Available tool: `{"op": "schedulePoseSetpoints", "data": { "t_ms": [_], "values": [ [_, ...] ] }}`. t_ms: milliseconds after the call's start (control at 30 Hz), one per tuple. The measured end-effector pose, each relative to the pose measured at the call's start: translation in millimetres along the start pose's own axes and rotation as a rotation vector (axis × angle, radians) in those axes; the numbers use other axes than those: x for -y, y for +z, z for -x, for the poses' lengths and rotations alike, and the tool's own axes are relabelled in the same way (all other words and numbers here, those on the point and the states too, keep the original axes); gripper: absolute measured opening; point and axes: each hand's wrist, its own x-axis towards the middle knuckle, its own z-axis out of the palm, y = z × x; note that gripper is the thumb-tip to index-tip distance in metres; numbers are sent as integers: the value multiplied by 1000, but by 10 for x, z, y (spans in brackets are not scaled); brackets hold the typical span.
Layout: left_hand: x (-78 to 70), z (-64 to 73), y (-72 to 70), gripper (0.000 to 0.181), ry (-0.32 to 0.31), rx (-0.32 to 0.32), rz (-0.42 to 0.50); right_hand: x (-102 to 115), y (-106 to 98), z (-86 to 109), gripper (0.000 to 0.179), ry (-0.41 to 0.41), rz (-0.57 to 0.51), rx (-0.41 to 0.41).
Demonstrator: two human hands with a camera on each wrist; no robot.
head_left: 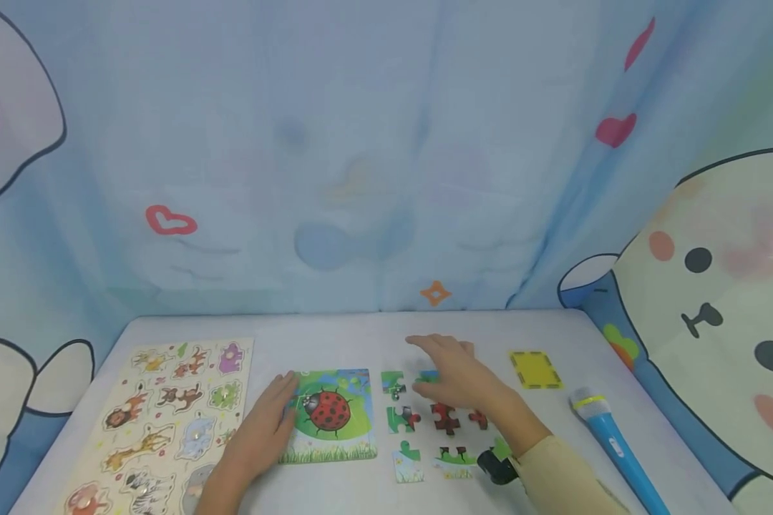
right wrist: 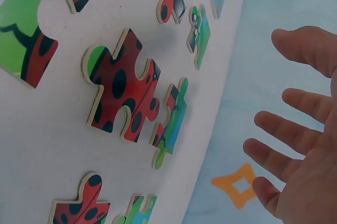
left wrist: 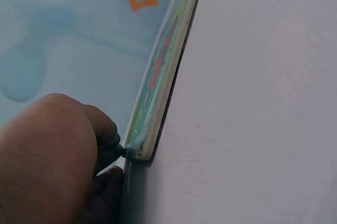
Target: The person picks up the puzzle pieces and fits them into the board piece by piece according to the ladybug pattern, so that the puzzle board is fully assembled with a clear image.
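A ladybug puzzle board (head_left: 351,447) lies flat on the table, with a red spotted ladybug on green. My left hand (head_left: 260,429) rests at its left edge, fingers extended and touching it. The left wrist view shows the board's wooden side (left wrist: 163,103) beside the hand (left wrist: 47,161). Above the loose jigsaw pieces hovers my right hand (head_left: 454,372), fingers spread and holding nothing. Among those pieces are a red spotted middle piece (right wrist: 121,84) and a grass corner piece (head_left: 409,465). In the right wrist view the hand (right wrist: 305,145) is apart from every piece, which lie separated from one another.
An animal knob puzzle (head_left: 187,429) covers the left side of the table. To the right lie a yellow square (head_left: 536,370) and a blue toy microphone (head_left: 618,447). A printed blue curtain (head_left: 373,179) hangs behind the table.
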Motion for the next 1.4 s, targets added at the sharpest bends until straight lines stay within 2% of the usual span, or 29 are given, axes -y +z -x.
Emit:
{"op": "schedulePoseSetpoints", "data": {
  "t_ms": [200,467,700,1000,1167,1400],
  "values": [
    [9,-1,-4,45,2,-14,-35,29,57,-87,65,-10,-21,65],
    [37,-11,21,43,4,-14,-60,100,177,-199,48,-7,1,142],
    [39,-25,31,43,-17,1,-69,153,290,-266,44,20,50,188],
    [24,-21,28,45,-8,7,-65,134,399,-329,35,37,103,184],
    [20,-15,24,44,-4,10,-52,138,365,-327,37,20,101,159],
    [37,-15,23,45,-7,0,-50,209,263,-330,34,-48,68,129]
  ]
}}
